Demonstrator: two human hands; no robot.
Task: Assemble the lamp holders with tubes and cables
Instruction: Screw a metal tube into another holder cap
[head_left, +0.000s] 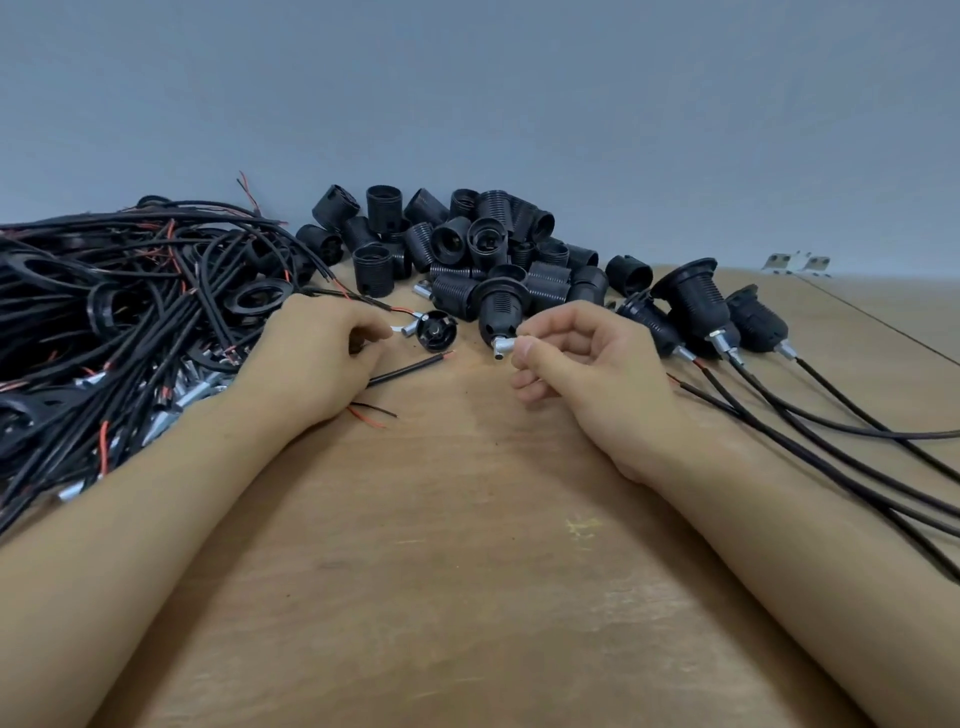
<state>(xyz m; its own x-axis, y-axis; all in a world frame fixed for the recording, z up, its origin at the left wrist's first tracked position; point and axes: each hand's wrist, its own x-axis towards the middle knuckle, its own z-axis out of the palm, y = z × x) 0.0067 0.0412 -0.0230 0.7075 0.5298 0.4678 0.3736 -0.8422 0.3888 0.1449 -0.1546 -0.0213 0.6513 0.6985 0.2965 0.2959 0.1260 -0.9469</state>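
On wooden table (467, 571): right hand (582, 374) pinches metal tube (506, 345) at lamp holder (498, 306); left hand (317, 358) grips cable (410, 368).

Pretty soft, even light with just faint shadows on the counter (467, 519), everything's a bit mushy and low-detail, and the wide lens bends the edges.

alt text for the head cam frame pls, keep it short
Over a brown wooden table, the right hand pinches a short silver metal tube at the base of a black plastic lamp holder, while the left hand grips a black cable. Loose holders are piled behind, tangled cables left, finished assemblies right.
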